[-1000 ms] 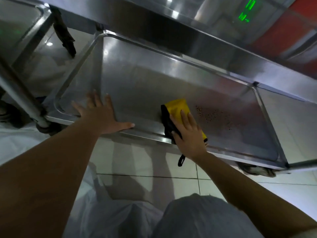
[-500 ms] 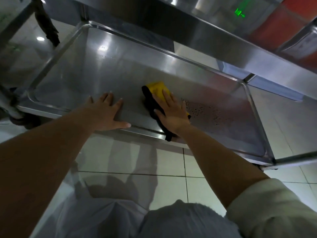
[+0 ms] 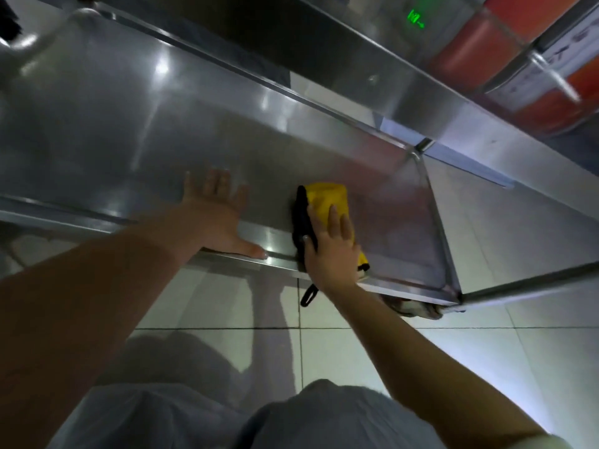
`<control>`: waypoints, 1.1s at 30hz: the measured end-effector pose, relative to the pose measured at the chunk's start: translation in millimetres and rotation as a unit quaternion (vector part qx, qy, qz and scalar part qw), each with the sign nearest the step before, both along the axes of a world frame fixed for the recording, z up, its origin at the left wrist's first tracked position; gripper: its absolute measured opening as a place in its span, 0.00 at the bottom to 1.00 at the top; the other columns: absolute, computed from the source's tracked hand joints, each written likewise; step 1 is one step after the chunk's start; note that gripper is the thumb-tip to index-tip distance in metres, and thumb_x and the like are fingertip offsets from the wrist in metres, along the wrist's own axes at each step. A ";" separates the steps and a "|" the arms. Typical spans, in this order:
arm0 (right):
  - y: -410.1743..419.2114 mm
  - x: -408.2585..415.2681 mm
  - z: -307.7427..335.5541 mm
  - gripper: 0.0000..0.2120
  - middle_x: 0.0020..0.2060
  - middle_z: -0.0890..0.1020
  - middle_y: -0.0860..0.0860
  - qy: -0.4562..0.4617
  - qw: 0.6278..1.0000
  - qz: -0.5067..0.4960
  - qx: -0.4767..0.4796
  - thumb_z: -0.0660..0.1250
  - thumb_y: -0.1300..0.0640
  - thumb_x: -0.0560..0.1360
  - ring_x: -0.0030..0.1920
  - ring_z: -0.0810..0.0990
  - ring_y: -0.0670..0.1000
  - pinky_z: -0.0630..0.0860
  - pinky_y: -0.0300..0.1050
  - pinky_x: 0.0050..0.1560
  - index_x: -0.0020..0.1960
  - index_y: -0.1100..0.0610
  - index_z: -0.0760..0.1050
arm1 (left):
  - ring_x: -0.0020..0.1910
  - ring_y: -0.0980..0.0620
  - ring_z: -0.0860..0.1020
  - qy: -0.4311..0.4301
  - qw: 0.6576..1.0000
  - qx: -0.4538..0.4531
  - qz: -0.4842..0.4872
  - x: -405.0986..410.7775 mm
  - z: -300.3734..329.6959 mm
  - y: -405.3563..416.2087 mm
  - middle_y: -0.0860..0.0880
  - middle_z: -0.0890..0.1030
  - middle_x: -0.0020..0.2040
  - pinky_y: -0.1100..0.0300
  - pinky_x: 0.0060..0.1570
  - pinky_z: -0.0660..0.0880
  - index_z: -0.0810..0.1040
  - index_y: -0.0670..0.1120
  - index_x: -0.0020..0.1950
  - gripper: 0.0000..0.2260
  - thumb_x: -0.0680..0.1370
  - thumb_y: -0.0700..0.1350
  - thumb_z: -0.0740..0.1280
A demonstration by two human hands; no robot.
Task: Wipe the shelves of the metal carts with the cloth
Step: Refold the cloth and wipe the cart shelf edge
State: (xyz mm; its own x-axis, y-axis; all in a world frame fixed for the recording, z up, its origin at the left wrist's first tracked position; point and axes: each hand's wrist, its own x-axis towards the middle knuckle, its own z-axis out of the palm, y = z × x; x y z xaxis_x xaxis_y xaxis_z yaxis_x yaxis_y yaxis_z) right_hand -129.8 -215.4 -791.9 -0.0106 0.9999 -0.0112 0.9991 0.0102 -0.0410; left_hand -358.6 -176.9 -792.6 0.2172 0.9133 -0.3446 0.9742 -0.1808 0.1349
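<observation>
Since a moment ago your right hand (image 3: 330,244) has carried the cloth (image 3: 325,202) rightward along the shelf (image 3: 129,124), and those dark specks no longer show. You're mid-wipe on the low shelf: right fingers straight, pressing the yellow-and-black cloth flat near the front rim, nothing curled around it. Your left hand (image 3: 217,215) rests open and flat beside it, bracing. Next, I'd judge, sweep toward the far right corner. Count: one cloth, two hands, one shelf being wiped.

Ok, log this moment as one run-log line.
step: wiping lower shelf | right hand: pressing yellow cloth flat | left hand: flat, resting on shelf edge
</observation>
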 end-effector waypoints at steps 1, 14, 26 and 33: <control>-0.4 4.5 -0.1 0.27 0.78 0.47 0.50 -0.007 0.998 0.056 -0.007 0.53 0.44 0.80 0.77 0.44 0.57 0.57 0.62 0.70 0.76 0.38 0.47 | 0.75 0.37 0.34 0.001 1.000 0.005 -0.007 5.1 -4.6 1.1 0.41 0.35 0.78 0.31 0.69 0.39 0.35 0.47 0.77 0.66 0.50 0.86 0.46; 88.6 149.6 5.9 0.29 0.78 0.52 0.55 0.056 0.998 0.031 -0.017 0.60 0.55 0.80 0.76 0.54 0.59 0.57 0.59 0.73 0.77 0.49 0.53 | 0.76 0.45 0.33 -0.019 0.999 0.034 0.015 1.3 -18.9 -5.6 0.49 0.34 0.78 0.37 0.70 0.35 0.35 0.52 0.77 0.65 0.47 0.86 0.37; 43.4 64.7 -2.5 0.27 0.78 0.48 0.50 0.057 0.988 -0.144 0.015 0.53 0.49 0.80 0.77 0.46 0.57 0.52 0.61 0.73 0.76 0.39 0.50 | 0.76 0.45 0.34 -0.005 0.999 0.044 0.017 2.5 -18.2 -3.5 0.49 0.34 0.78 0.36 0.71 0.36 0.34 0.53 0.77 0.64 0.49 0.87 0.39; 4.1 75.0 4.2 0.26 0.78 0.54 0.48 0.074 0.971 0.229 -0.015 0.57 0.51 0.80 0.77 0.49 0.56 0.62 0.63 0.69 0.76 0.41 0.54 | 0.77 0.48 0.42 -0.017 0.995 0.092 0.039 -0.3 -19.1 -10.2 0.52 0.43 0.79 0.37 0.72 0.45 0.42 0.55 0.78 0.62 0.50 0.87 0.40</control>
